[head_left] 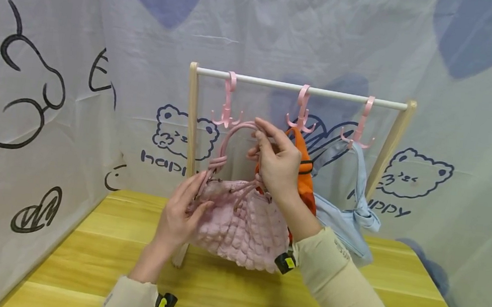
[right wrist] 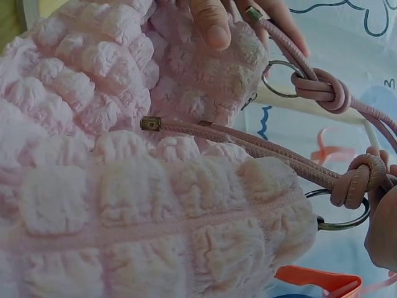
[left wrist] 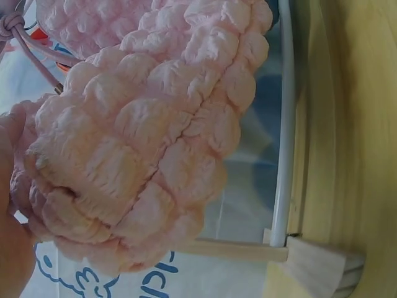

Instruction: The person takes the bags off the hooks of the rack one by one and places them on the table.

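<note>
A puffy pink quilted handbag (head_left: 242, 228) hangs between my two hands in front of a small rack. My left hand (head_left: 181, 212) holds its left upper end, thumb on the near side and fingers toward the back. With my right hand (head_left: 279, 159) I pinch the bag's thin pink handle (head_left: 224, 144), which arches up just below the left pink hook (head_left: 226, 116). In the right wrist view, knotted straps join the bag at metal rings (right wrist: 344, 217), and loose cord ends with brass-coloured tips lie over the fabric.
The rack's white rod (head_left: 262, 81) carries three pink multi-prong hooks. An orange bag (head_left: 305, 185) hangs at the middle hook (head_left: 303, 112), a light blue bag (head_left: 346, 224) from the right hook (head_left: 359, 128). Below is a wooden table (head_left: 95, 258); a printed cloth (head_left: 286, 22) stands behind.
</note>
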`<action>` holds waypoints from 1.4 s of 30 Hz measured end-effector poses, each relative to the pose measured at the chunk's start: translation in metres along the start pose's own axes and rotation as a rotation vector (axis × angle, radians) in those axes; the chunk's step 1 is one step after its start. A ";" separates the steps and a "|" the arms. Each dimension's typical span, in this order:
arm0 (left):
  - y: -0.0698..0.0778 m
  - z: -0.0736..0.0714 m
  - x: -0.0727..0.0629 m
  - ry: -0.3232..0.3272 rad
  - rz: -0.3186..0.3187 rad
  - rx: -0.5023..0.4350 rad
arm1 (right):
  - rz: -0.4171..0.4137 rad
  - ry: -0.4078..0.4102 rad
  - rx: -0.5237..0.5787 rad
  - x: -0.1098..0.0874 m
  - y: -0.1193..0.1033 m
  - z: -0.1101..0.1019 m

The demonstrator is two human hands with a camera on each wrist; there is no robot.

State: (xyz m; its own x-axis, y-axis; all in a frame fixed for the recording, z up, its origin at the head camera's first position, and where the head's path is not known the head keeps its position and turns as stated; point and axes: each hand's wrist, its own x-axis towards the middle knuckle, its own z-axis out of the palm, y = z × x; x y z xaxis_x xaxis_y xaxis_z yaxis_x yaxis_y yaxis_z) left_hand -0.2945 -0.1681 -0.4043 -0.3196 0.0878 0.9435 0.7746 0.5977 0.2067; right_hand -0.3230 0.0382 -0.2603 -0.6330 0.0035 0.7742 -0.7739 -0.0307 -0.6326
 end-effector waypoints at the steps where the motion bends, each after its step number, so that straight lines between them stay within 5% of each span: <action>1: 0.001 0.001 -0.001 0.003 -0.003 -0.005 | 0.004 -0.001 0.003 0.000 0.001 0.000; 14: 0.005 0.005 -0.009 0.046 0.049 -0.057 | 0.126 0.018 0.021 -0.009 0.013 -0.008; 27: 0.004 -0.005 -0.004 0.003 -0.074 -0.082 | 0.152 0.001 0.018 -0.020 0.027 -0.017; 33: 0.004 -0.008 -0.005 0.046 -0.162 -0.126 | 0.160 -0.027 -0.031 -0.030 0.033 -0.019; 42: 0.002 -0.011 -0.008 0.140 -0.141 -0.171 | 0.165 -0.039 0.017 -0.042 0.039 -0.020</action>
State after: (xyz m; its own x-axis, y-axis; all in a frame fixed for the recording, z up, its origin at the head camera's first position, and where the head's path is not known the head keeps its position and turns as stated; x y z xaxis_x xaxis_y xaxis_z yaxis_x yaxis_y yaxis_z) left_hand -0.2845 -0.1760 -0.4083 -0.3612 -0.1051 0.9266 0.8128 0.4516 0.3680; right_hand -0.3274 0.0565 -0.3179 -0.7500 -0.0414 0.6601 -0.6586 -0.0451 -0.7512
